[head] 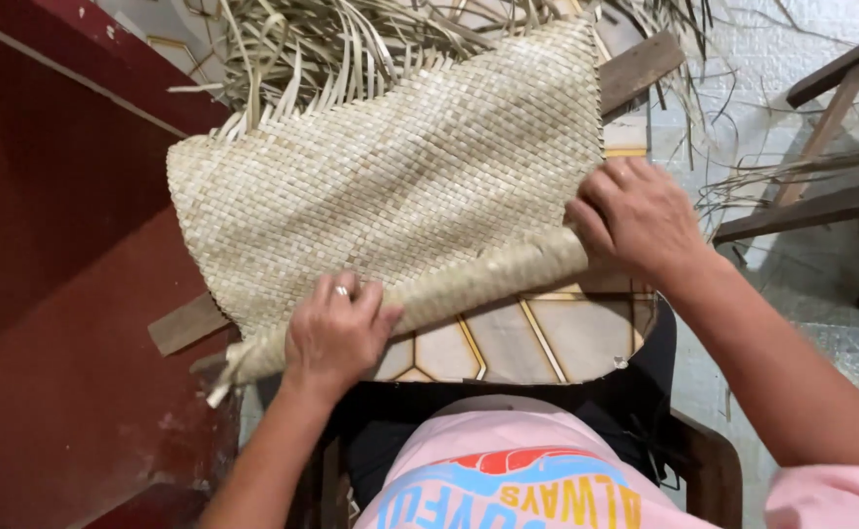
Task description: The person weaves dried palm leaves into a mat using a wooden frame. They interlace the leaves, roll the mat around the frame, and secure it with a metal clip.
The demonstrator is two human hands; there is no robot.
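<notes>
While the woven mat (pixel 390 167) lies flat, left hand (pixel 336 333) and right hand (pixel 635 216) grip its rolled edge (pixel 478 279).

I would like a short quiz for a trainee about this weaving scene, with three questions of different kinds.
1. True or false: the left hand grips the rolled near edge of the pale woven palm-leaf mat.
2. Where is the right hand? A) on the mat's right edge B) on the brown wooden plank
3. What juts from the mat's far edge?

Key: 1 true; 2 A; 3 loose unwoven leaf strips.
</notes>
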